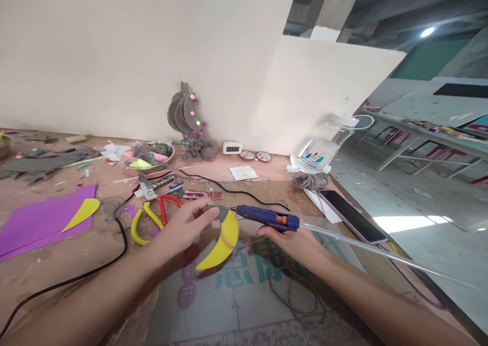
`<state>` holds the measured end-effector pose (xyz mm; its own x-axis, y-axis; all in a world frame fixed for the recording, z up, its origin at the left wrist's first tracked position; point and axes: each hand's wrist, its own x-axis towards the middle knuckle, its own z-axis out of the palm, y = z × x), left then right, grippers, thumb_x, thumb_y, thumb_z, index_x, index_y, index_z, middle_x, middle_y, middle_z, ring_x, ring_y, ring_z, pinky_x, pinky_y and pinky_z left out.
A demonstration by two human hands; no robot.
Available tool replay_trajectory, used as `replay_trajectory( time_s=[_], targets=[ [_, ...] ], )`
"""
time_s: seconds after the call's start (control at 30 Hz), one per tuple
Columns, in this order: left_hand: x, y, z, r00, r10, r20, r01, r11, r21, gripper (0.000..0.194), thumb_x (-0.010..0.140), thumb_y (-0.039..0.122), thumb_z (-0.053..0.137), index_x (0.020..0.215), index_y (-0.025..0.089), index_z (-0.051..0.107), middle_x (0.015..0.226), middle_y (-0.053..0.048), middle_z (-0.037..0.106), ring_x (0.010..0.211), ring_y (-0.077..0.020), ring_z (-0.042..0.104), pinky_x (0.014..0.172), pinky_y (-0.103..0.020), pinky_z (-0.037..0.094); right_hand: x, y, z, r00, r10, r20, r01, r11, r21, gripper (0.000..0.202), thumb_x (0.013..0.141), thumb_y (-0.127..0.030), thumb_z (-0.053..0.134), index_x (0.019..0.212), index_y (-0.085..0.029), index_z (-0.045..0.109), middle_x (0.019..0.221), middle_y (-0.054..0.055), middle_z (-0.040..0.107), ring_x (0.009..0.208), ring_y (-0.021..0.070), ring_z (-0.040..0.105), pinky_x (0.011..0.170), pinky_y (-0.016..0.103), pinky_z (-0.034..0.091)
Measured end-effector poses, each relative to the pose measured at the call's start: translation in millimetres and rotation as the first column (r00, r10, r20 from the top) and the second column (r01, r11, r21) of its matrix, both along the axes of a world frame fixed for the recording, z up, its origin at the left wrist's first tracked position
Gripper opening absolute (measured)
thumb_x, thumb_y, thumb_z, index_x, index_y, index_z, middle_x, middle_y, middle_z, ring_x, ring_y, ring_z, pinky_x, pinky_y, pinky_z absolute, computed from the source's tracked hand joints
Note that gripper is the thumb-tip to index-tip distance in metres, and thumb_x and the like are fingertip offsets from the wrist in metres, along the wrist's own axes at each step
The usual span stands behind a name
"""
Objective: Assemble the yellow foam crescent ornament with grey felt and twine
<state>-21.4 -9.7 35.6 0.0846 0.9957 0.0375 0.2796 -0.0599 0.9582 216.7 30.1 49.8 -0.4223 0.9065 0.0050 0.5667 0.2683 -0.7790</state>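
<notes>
Between the thumb and fingers of my left hand [196,223] is the upper end of a yellow crescent [224,242], with grey cord wound over its tip. My right hand [287,239] grips a blue glue gun [269,218], a long clear glue stick [373,252] jutting from its rear. The gun's nozzle points left and is close to the crescent's wrapped tip; whether they touch I cannot tell. Loose grey cord [293,300] trails from the crescent below my right hand. Pliers with yellow and red handles [147,219] lie just left of my left hand.
Purple sheets [46,219] with a yellow cutout [83,214] lie at left, near a black cable [124,242]. Behind are a foil bowl [168,150], grey crescents with pompoms [186,115], a small clock [232,148], a cord skein [310,181], a jug [320,148] and a phone [353,216].
</notes>
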Motion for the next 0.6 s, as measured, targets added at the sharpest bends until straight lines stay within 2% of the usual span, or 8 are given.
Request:
replay_trajectory(
  time_s=[0.1,0.23,0.33,0.47,0.57,0.6],
  targets=[
    [1,1,-5.5,0.999,-0.004,0.052,0.004,1.0,0.0,0.027,0.083,0.041,0.048,0.069,0.018,0.05,0.062,0.005,0.043,0.058,-0.01,0.041,0.054,-0.021,0.03,-1,3,1.5,0.999,-0.011,-0.045,0.011,1.0,0.002,0.024,0.07,-0.042,0.062,0.08,-0.021,0.062,0.073,0.001,0.068,0.071,0.0187,0.063,0.061,0.025,0.049],
    [5,4,-17.8,0.996,0.008,0.087,-0.005,0.999,-0.043,0.03,0.083,0.043,0.047,0.067,0.017,0.048,0.057,0.005,0.041,0.056,-0.0101,0.039,0.052,-0.022,0.029,5,13,2.1,0.998,-0.045,0.041,0.039,0.992,0.124,0.026,0.078,-0.044,0.052,0.073,-0.02,0.062,0.072,0.002,0.065,0.071,0.0194,0.061,0.062,0.028,0.048],
    [10,5,-22.9,0.997,-0.03,0.076,0.035,0.997,-0.068,0.031,0.085,0.042,0.044,0.065,0.017,0.045,0.057,0.005,0.042,0.056,-0.0104,0.04,0.053,-0.022,0.029,11,20,5.8,1.0,0.003,0.014,-0.006,0.979,0.206,0.033,0.085,-0.043,0.042,0.07,-0.019,0.06,0.075,0.003,0.063,0.073,0.0177,0.059,0.069,0.029,0.047],
    [13,5,-22.1,0.998,-0.047,0.051,0.049,0.998,-0.045,0.031,0.086,0.04,0.043,0.065,0.017,0.045,0.059,0.005,0.042,0.058,-0.0103,0.04,0.054,-0.022,0.029,14,26,19.5,0.999,0.046,-0.014,-0.041,0.971,0.234,0.031,0.087,-0.042,0.04,0.082,-0.018,0.06,0.083,0.004,0.064,0.076,0.0169,0.06,0.07,0.028,0.047],
    [13,5,-21.6,0.997,-0.056,0.059,0.059,0.997,-0.04,0.031,0.086,0.04,0.043,0.065,0.017,0.045,0.06,0.005,0.043,0.058,-0.0105,0.04,0.054,-0.023,0.029,10,46,29.7,0.996,0.037,0.079,-0.057,0.965,0.257,0.027,0.082,-0.042,0.05,0.095,-0.02,0.059,0.092,0.003,0.066,0.083,0.0191,0.06,0.073,0.029,0.047],
    [13,6,-21.9,0.997,-0.057,0.06,0.06,0.997,-0.041,0.03,0.086,0.04,0.043,0.065,0.018,0.045,0.06,0.005,0.043,0.058,-0.0105,0.04,0.054,-0.023,0.029,8,57,31.6,0.991,-0.002,0.136,-0.036,0.958,0.283,0.029,0.08,-0.043,0.054,0.097,-0.02,0.058,0.088,0.003,0.066,0.081,0.02,0.061,0.072,0.029,0.046]
  ],
)
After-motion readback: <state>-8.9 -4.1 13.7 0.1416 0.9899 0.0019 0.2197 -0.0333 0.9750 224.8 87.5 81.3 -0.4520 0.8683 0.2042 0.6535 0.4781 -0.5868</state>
